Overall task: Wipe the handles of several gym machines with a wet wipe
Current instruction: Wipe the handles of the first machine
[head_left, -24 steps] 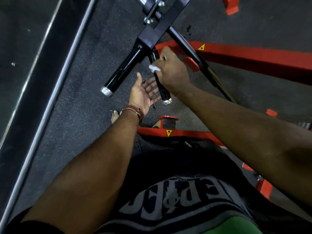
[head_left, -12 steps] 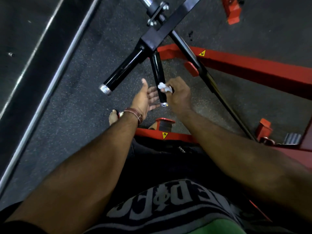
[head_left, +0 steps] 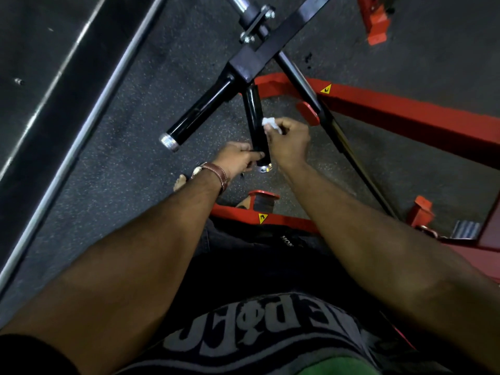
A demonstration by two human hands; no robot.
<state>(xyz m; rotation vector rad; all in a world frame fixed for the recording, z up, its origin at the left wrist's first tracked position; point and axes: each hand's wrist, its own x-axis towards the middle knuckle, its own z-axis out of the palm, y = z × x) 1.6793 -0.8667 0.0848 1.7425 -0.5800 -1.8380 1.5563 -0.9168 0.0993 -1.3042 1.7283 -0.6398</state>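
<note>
Crumpled white wet wipe [head_left: 269,123] pinched in right hand [head_left: 288,143] against glossy black handle [head_left: 254,123], left hand [head_left: 238,158] gripping its lower end.

Floor [head_left: 130,169] here is that dark speckled rubber gym matting. Sitting right on it you've got the red machine frame [head_left: 405,115] with its yellow warning stickers, plus a separate red foot piece [head_left: 377,25] up top, well apart from the frame.
</note>
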